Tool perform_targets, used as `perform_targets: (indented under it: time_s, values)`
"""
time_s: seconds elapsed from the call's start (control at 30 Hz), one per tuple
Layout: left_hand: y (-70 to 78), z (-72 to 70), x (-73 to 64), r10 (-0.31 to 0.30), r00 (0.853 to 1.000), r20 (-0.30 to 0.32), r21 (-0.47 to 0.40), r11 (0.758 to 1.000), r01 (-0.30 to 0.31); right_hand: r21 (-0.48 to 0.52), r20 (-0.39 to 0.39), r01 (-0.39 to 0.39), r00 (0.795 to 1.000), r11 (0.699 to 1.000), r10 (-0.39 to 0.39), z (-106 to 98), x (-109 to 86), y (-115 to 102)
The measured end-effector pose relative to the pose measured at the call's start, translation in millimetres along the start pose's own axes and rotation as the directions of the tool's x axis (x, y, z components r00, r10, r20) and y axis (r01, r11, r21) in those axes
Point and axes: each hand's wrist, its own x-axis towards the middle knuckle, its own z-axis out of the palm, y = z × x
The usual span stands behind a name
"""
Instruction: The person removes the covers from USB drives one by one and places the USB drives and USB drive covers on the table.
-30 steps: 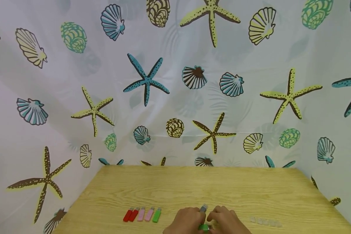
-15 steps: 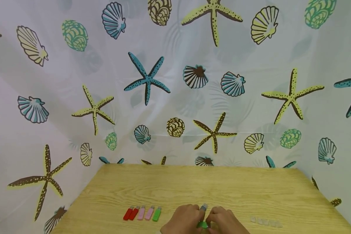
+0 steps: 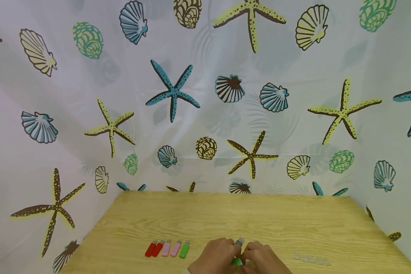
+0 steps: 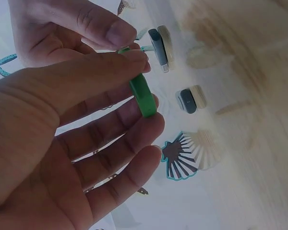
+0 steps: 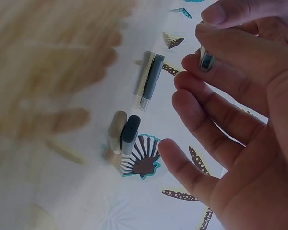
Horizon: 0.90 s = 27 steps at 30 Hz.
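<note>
1. Curtain (image 3: 72,95), shell-printed: behind the desk.
2. Desk (image 3: 205,213), wooden.
3. Left hand (image 3: 215,255): pinching held stick (image 4: 144,98), green.
4. Right hand (image 3: 263,259): pinching beside its metal end (image 5: 207,62), probably for steadiness between both hands.
5. Grey sticks (image 4: 158,45), two: beyond hands.
6. Row, left: red sticks (image 3: 150,248), pink sticks (image 3: 166,248), green stick (image 3: 184,250); seemingly grouped by colour.
7. Clear pieces (image 3: 305,258), right: likely kept together.

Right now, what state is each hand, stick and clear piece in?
Held green stick: pinched, partly hidden
Left hand: pinching that stick
Right hand: pinching near its end
Red sticks: lying side by side
Pink sticks: lying side by side
Second green stick: lying beside them
Grey sticks: lying apart
Clear pieces: lying in a row
</note>
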Motion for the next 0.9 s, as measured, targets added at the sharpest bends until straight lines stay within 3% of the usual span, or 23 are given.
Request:
perform_targets:
  time_s: [0.47, 0.57, 0.7, 0.9]
  values:
    - [1.3, -3.8, -1.2, 0.012, 0.999, 0.046, -0.069, 0.998, -0.009, -0.052, -0.015, 0.086, 0.996, 0.995, -0.086, 4.4, 1.5, 2.4]
    - [1.3, -4.4, -1.5, 0.001, 0.999, 0.052, -0.079, 0.997, 0.003, -0.084, -0.089, 0.168, 0.98, 0.982, -0.175, 7.2, 2.1, 1.9]
    - [0.7, -5.1, -0.9, -0.029, 0.998, 0.057, -0.102, 0.994, 0.035, -0.118, -0.193, 0.245, 0.945, 0.962, -0.264, 8.4, 2.5, 0.7]
    - [0.6, -5.4, -0.4, -0.042, 0.998, 0.053, -0.085, 0.995, 0.046, -0.094, -0.202, 0.215, 0.952, 0.972, -0.23, 8.7, 2.4, -0.6]
